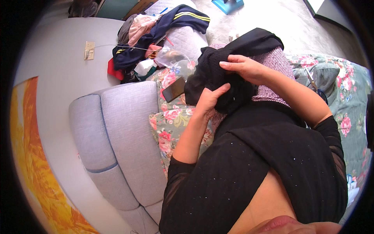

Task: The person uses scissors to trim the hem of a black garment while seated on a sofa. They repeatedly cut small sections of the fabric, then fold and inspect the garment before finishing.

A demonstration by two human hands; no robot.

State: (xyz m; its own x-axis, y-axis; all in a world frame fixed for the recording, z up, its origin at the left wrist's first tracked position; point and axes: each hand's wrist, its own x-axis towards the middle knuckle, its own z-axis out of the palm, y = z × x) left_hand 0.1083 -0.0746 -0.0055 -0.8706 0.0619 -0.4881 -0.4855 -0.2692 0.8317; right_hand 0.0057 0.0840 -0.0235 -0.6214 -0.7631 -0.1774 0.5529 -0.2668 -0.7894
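Note:
A black cloth garment (pixel 216 63) lies bunched over my lap, with one length of it stretched across the patterned trousers towards the upper right. My left hand (pixel 213 99) is at the cloth's lower edge, its thumb on top and its fingers hidden in the folds. Higher up, my right hand (pixel 244 68) holds the cloth from the other side, with the thumb underneath out of sight. A dark smartphone (pixel 174 89) lies on the floral cover, left of the garment. Scissors (pixel 314 83) with dark handles rest on grey-green fabric (pixel 330 74) to the right.
A grey sofa backrest (pixel 131 117) runs along the left, beside a floral cushion (pixel 169 128). Piled clothes (pixel 143 29) and a clear plastic bag (pixel 172 57) lie at the upper left. A white cable passes there from a wall socket (pixel 89 50). A blue object (pixel 228 5) is on the floor.

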